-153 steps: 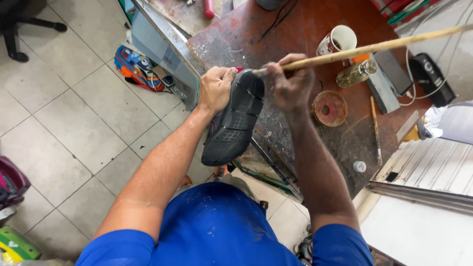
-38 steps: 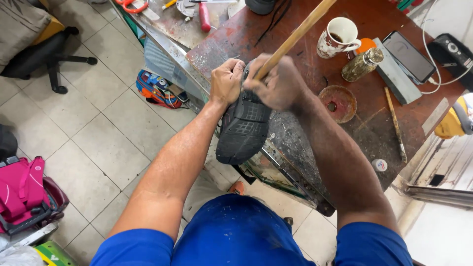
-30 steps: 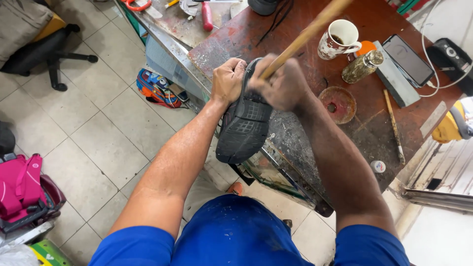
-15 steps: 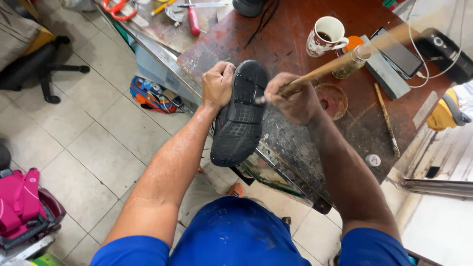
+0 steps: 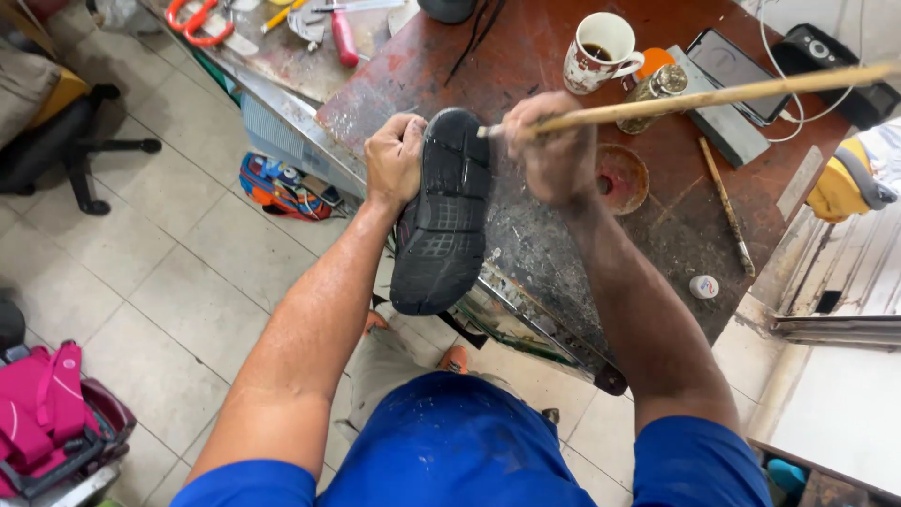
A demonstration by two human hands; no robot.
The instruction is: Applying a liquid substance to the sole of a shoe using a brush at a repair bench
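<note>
My left hand (image 5: 394, 160) grips a black shoe (image 5: 445, 214) near its toe, sole turned up toward me, over the edge of a worn red workbench (image 5: 526, 56). My right hand (image 5: 554, 145) holds a long wooden stick (image 5: 713, 94) that reaches out to the right, its near tip touching the right edge of the sole at the toe end. The shoe's upper is hidden beneath the sole.
On the bench stand a mug of dark liquid (image 5: 601, 52), a small glass jar (image 5: 657, 89), a round reddish dish (image 5: 619, 178), a phone (image 5: 727, 61), a thin brush (image 5: 725, 207) and a small cap (image 5: 704, 286). Red-handled tools (image 5: 197, 19) lie at the back left. An office chair (image 5: 56, 131) and pink bag (image 5: 52, 413) stand on the tiled floor.
The stick has swung from pointing up and away to lying nearly level to the right. The shoe has tipped so its whole sole faces up. My right hand moved slightly right.
</note>
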